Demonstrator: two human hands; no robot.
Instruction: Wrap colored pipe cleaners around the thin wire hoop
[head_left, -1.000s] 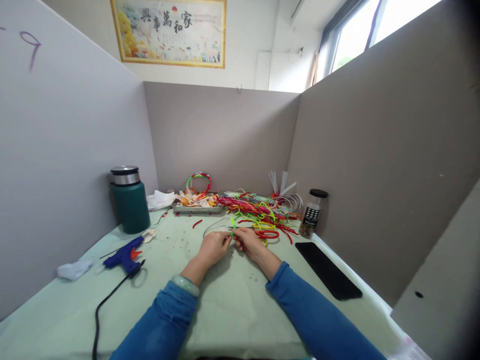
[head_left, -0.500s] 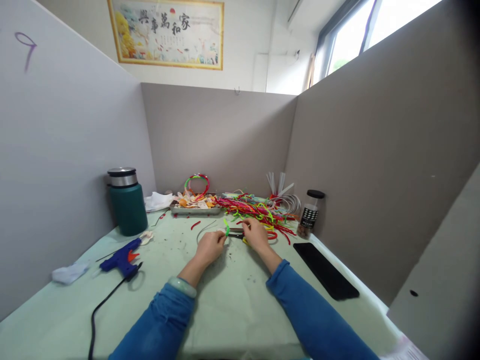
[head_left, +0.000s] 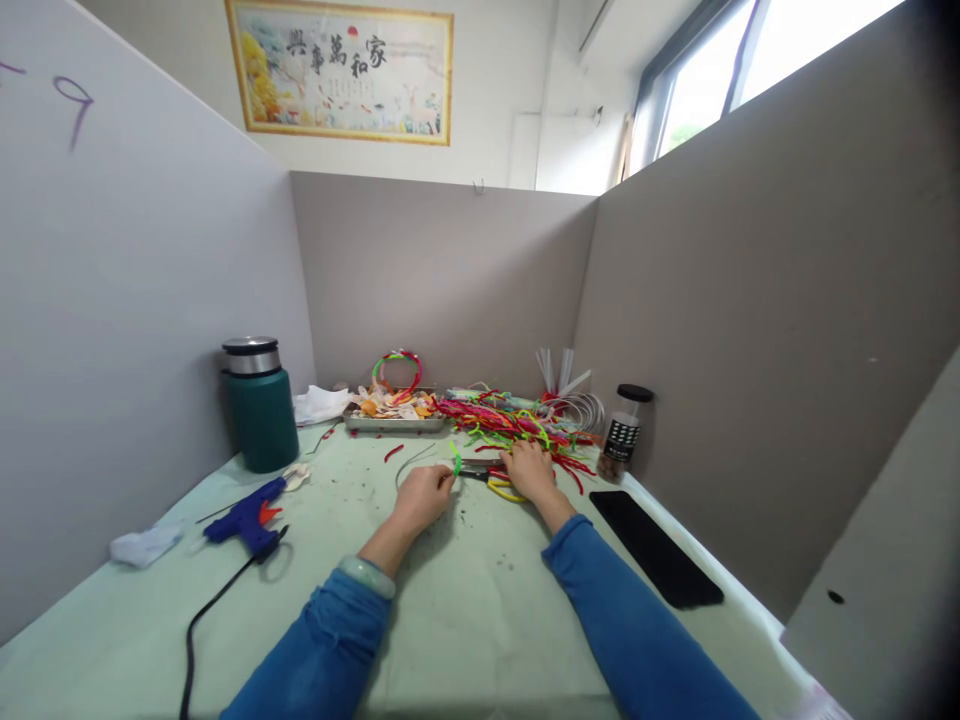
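Note:
My left hand (head_left: 421, 496) rests on the pale green table (head_left: 465, 610), its fingers pinched on a thin wire hoop (head_left: 411, 462) with a green pipe cleaner (head_left: 455, 460) wound at its end. My right hand (head_left: 529, 470) lies further right, fingers curled down into the pile of red, yellow and green pipe cleaners (head_left: 517, 425); what it grips there is hidden. Something dark, perhaps scissors (head_left: 474, 468), lies between the two hands.
A blue glue gun (head_left: 246, 516) with a black cord lies at the left, near a green flask (head_left: 259, 402) and white tissues (head_left: 144, 545). A metal tray (head_left: 393, 422) of scraps stands at the back, a jar (head_left: 622, 432) and a black phone (head_left: 655, 546) at the right. Grey partitions enclose the table.
My right hand has left the green pipe cleaner and moved right and away into the pile. My left hand still holds the wire hoop in nearly the same spot.

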